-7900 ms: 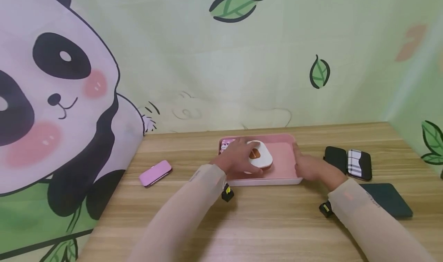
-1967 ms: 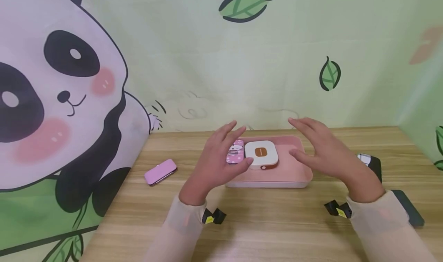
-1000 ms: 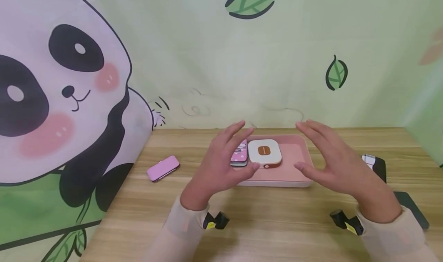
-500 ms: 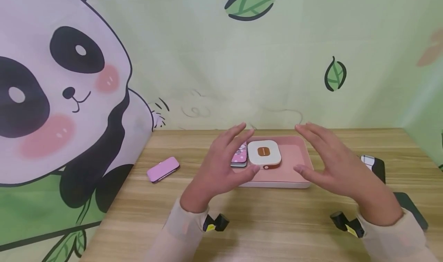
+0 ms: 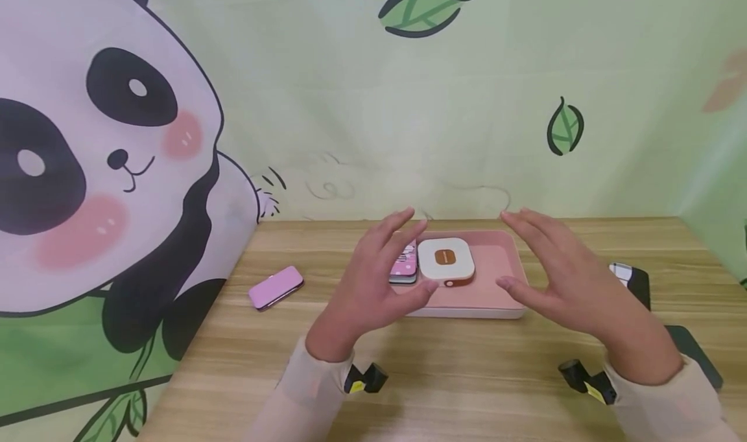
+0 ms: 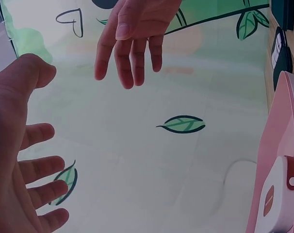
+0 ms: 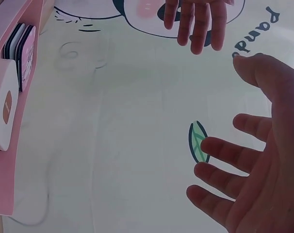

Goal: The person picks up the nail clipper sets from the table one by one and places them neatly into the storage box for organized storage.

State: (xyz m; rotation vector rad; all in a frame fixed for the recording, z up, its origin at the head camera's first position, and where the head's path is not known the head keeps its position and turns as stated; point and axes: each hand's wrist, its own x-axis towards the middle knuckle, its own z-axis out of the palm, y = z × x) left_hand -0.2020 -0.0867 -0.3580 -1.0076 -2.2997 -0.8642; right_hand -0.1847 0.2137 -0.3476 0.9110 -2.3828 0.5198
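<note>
"Right of centre in the frame, what heads the list?"

"White case [image 5: 446, 260], rounded square, brown label on top; lying flat in the pink tray [image 5: 496, 273], left of the tray's middle."

"Hands?"

"Left hand [image 5: 373, 273], mid-frame, and right hand [image 5: 563, 277], right of it: both empty, fingers loosely spread, thumbs apart from the fingers, palms facing each other. Raised over the tray's near side; by the wrist views, neither touches the case."

"Handling note?"

"As a judgement: hold both thumbs clear of the tray's rim. Any grip on the case would sit best on opposite sides, lifted straight up so its neighbour is not dragged."

"That neighbour?"

"Pink patterned case [image 5: 406, 264], layered at the edge, at the tray's left end, partly behind the left hand. Whether the two cases touch: cannot tell."

"Outside the tray?"

"Lilac case [image 5: 276, 288], left of the frame, closed, contents unseen, on the wooden table [image 5: 467, 377]. Black-and-plaid item [image 5: 639, 284], right, partly hidden. Dark green flat item [image 5: 694, 351], lower right."
</note>
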